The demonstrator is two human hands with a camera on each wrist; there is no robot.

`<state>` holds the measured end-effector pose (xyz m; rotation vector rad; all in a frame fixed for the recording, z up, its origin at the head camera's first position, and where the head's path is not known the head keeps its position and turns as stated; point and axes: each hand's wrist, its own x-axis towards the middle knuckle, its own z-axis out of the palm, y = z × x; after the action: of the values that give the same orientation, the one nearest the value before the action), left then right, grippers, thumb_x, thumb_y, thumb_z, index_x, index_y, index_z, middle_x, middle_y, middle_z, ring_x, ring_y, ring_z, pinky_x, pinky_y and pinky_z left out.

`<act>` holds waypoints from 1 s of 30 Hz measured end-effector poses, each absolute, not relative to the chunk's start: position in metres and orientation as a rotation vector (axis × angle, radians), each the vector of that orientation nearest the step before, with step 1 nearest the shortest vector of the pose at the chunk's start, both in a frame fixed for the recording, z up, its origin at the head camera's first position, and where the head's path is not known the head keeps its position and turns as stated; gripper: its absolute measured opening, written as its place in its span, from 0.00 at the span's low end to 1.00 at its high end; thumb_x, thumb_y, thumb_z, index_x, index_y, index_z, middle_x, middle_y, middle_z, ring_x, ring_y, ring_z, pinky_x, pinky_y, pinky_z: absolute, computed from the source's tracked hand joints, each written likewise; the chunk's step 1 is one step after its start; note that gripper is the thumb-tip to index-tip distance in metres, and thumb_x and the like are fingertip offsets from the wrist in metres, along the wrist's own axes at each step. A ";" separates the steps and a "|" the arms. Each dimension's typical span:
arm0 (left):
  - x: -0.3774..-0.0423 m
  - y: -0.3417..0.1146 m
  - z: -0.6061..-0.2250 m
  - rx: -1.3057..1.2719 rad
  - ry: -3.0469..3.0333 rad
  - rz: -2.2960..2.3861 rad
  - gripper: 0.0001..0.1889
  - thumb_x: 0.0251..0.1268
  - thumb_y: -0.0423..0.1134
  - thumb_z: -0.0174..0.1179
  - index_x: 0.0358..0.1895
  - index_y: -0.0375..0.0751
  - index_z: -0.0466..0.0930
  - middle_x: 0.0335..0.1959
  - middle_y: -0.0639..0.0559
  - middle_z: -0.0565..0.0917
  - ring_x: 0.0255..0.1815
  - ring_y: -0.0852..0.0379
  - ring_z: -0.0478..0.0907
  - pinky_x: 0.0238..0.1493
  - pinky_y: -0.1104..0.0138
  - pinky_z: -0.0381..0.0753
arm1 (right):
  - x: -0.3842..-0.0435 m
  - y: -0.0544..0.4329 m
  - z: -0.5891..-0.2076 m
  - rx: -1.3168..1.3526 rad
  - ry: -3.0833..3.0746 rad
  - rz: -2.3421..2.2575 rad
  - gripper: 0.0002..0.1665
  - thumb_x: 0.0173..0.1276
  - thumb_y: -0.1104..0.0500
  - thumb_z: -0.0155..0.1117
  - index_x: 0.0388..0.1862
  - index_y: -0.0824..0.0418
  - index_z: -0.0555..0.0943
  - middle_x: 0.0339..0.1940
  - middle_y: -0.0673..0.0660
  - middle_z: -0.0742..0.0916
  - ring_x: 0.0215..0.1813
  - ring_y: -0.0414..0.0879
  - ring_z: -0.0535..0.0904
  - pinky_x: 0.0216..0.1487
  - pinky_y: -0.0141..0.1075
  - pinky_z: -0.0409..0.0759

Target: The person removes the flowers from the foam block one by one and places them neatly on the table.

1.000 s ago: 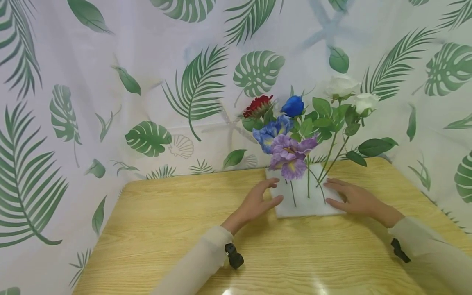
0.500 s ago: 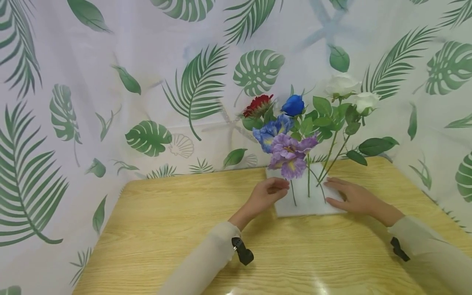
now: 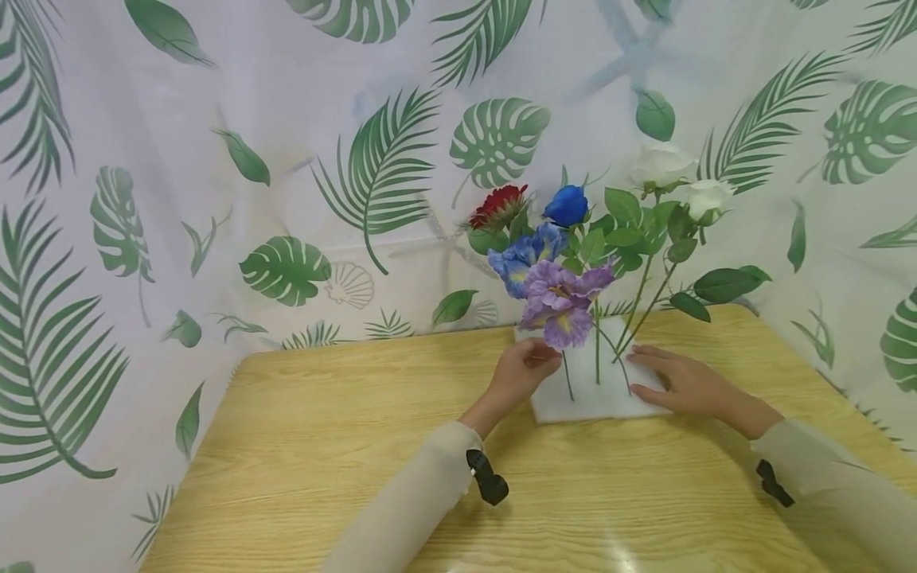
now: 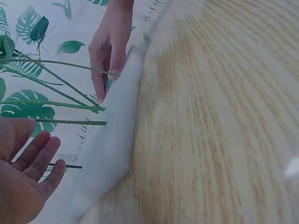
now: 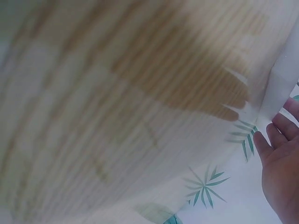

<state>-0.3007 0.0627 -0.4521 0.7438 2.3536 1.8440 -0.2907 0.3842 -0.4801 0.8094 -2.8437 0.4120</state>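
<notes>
Several artificial flowers stand upright in a white foam board (image 3: pixel 573 402): a purple iris (image 3: pixel 559 298), a blue iris (image 3: pixel 512 267), a red daisy-like flower (image 3: pixel 497 205), a blue rose (image 3: pixel 567 205) and white roses (image 3: pixel 662 167). My left hand (image 3: pixel 517 376) is at the board's left side, below the irises. Its thumb and forefinger meet at a thin flower stem (image 4: pixel 70 122) and seem to pinch it; its other fingers are spread in the left wrist view. My right hand (image 3: pixel 688 386) rests its straight fingers on the board's right edge, thumb near another stem (image 3: pixel 626 376).
The board stands near the back edge of a wooden table (image 3: pixel 344 446). Behind it hangs a white leaf-print curtain (image 3: pixel 401 310). Rose leaves (image 3: pixel 727 286) reach out to the right above my right hand.
My left hand has moved right and in towards the stems, and its spread thumb and forefinger have come together at one. The right hand has stayed in place on the board.
</notes>
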 end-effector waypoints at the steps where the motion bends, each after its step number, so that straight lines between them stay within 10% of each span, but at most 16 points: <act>1: -0.302 0.063 -0.453 0.732 2.338 1.859 0.12 0.74 0.32 0.61 0.54 0.28 0.81 0.52 0.33 0.86 0.56 0.38 0.84 0.57 0.63 0.86 | -0.291 0.384 -0.480 0.809 -2.844 0.414 0.35 0.71 0.48 0.68 0.69 0.67 0.77 0.70 0.73 0.76 0.68 0.71 0.74 0.64 0.64 0.77; 30: -0.316 0.075 -0.464 0.638 2.073 2.072 0.11 0.69 0.29 0.65 0.50 0.26 0.81 0.46 0.29 0.86 0.47 0.34 0.87 0.47 0.68 0.89 | -0.288 0.380 -0.475 0.799 -2.849 0.402 0.35 0.71 0.48 0.68 0.68 0.69 0.77 0.69 0.74 0.77 0.68 0.71 0.74 0.66 0.64 0.76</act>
<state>-0.3157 0.0746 -0.4644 0.6380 2.0731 2.0721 -0.2876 0.3798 -0.4754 0.7994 -2.8488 0.4022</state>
